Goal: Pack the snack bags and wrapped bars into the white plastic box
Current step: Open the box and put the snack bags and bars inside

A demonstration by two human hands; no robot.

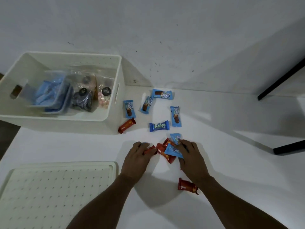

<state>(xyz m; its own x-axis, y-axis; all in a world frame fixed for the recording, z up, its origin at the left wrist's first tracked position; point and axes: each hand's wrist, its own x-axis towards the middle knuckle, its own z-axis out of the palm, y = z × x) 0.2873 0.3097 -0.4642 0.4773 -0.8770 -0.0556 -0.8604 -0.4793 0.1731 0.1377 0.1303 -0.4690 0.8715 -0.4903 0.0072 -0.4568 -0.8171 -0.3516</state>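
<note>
White plastic box (49,124) set far left on table (222,179); clear bags of blue bars (51,95), dark cookies (82,98) and pink marshmallows (104,98) held inside. Left hand (137,156) curled round red wrapped bar (149,150); light-blue wrapped bar (173,152) pinched by right hand (191,156). Kalpa bar (159,126) left loose beyond hands

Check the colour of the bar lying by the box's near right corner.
Red. The bar, beside the box, shows best in the head view.
</note>
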